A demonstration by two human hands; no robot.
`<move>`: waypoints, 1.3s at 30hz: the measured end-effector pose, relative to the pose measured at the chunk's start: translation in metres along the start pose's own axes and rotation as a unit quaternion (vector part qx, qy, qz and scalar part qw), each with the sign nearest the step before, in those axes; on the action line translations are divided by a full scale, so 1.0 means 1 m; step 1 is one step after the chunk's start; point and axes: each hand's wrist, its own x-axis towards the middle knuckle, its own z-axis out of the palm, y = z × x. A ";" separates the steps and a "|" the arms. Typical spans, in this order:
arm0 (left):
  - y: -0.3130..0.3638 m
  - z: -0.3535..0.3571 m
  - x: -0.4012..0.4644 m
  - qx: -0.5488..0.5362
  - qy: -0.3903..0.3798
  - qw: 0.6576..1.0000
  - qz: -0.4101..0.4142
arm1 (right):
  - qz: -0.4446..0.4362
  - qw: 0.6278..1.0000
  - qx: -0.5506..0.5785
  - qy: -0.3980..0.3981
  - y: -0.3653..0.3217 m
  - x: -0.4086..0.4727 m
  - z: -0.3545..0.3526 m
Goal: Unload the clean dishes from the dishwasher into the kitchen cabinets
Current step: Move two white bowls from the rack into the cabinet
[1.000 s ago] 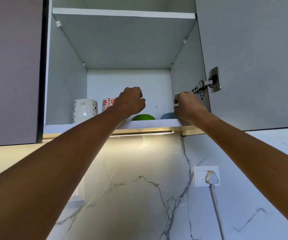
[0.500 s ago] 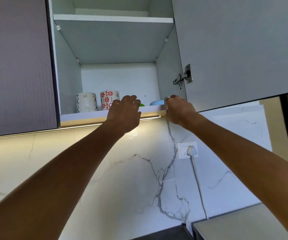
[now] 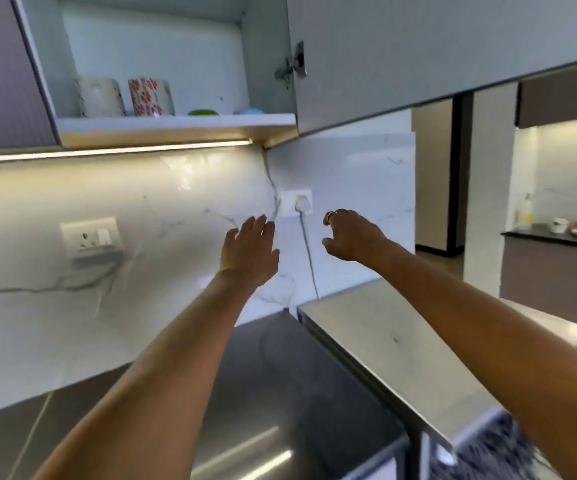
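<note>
Both hands dropped from the shelf (image 3: pixel 176 122): left hand (image 3: pixel 249 249) flat-fingered, right hand (image 3: pixel 352 233) loosely curled, both empty. 2 mugs (image 3: pixel 124 97), upper left, look breakable; grip their bodies.

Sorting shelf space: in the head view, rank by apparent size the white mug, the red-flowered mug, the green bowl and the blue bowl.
1-2. white mug and red-flowered mug: alike, unranked.
3-4. green bowl and blue bowl: only rims show, unsure.

shelf (image 3: pixel 176 122) | white mug (image 3: pixel 100 97), floral mug (image 3: pixel 151 97), green bowl (image 3: pixel 203 112), blue bowl (image 3: pixel 249 110)
</note>
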 end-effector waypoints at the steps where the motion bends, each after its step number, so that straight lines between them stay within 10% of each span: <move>1: 0.009 0.011 -0.014 -0.011 -0.023 1.000 0.000 | 0.009 1.000 0.002 -0.015 0.008 -0.013 0.007; 22: 0.316 0.075 -0.184 -0.151 -0.195 0.927 0.282 | 0.374 0.919 0.078 -0.093 0.237 -0.331 0.023; 39: 0.484 0.179 -0.243 -0.140 -0.295 0.872 0.365 | 0.484 0.830 0.250 -0.122 0.375 -0.446 0.136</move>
